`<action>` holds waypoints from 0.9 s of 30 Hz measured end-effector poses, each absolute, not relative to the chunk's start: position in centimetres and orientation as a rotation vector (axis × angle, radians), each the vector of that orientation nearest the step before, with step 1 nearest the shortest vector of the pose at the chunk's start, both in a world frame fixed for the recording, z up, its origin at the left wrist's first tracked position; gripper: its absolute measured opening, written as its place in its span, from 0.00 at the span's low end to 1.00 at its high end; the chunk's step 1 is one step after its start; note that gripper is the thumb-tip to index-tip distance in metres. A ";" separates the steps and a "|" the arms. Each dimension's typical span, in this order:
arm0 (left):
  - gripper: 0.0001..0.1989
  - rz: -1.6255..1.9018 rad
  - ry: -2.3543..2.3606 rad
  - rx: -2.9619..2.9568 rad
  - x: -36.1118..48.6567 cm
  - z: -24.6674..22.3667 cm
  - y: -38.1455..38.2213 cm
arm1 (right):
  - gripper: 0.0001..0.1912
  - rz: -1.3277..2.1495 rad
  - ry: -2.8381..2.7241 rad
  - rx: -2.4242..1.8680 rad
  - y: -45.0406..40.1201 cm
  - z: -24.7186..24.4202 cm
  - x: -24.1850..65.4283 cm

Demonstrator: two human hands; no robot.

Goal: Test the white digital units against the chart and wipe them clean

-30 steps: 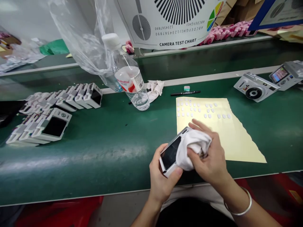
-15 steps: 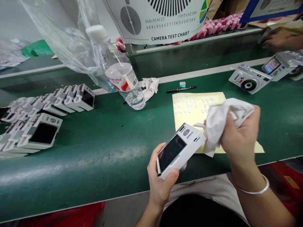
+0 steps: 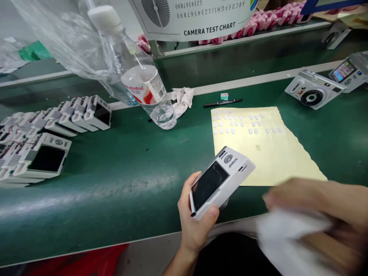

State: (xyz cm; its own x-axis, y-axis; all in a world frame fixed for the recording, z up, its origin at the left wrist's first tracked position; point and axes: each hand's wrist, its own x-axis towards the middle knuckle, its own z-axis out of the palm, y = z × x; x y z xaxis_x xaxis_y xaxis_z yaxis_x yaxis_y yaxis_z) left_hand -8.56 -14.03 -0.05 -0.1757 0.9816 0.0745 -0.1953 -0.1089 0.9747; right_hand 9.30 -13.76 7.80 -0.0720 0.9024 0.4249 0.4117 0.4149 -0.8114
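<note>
Tilted over the green bench is a white digital camera [image 3: 234, 170], its dark screen and buttons facing up. My left hand [image 3: 195, 222] is closed around its lower end, thumb along the side. At the lower right, smeared by motion, my right hand [image 3: 324, 207] grips a white cloth [image 3: 290, 239] that hangs below the fingers. Behind the camera lies a sheet of yellow paper [image 3: 267, 157] with rows of small white stickers near its far edge. Beyond the paper are a black pen [image 3: 222, 103] and a small teal-and-pink block [image 3: 224, 96].
Rows of open-backed white camera bodies [image 3: 47, 157] stand at the left. A water bottle [image 3: 143, 84] leans by a crumpled cloth [image 3: 184, 100]. Finished-looking silver cameras [image 3: 313, 90] sit at the right. A camera test chart [image 3: 201, 19] hangs in front of pink cameras [image 3: 267, 17].
My right hand has pulled the cloth away from the camera, down and to the right. My left hand keeps the camera nearly in place. The view has shifted slightly.
</note>
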 end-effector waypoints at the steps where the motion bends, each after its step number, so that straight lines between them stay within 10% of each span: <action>1: 0.34 1.492 1.100 1.057 -8.6 -0.1 -14.0 | 0.03 0.566 -1.763 -1.124 -12.8 7.9 9.0; 12: 0.33 1.542 1.113 1.072 -8.4 -0.2 -14.3 | 0.29 0.569 -1.747 -1.162 -9.5 4.4 6.2; 20: 0.34 1.581 1.144 1.054 -8.7 -0.5 -14.1 | 0.30 0.642 -1.771 -1.099 -9.4 4.9 6.1; 27: 0.32 1.599 1.055 1.006 -8.9 -0.8 -14.1 | 0.08 0.618 -1.079 -1.027 -6.9 4.6 7.8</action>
State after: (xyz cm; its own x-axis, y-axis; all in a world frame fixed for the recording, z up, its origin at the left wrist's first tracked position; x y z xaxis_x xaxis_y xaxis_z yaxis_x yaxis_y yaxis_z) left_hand -8.85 -14.06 -0.84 -0.2218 0.9662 0.1312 -0.2599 -0.1883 0.9471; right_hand 7.76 -6.91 4.56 0.3804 0.8269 0.4142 0.0606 0.4246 -0.9034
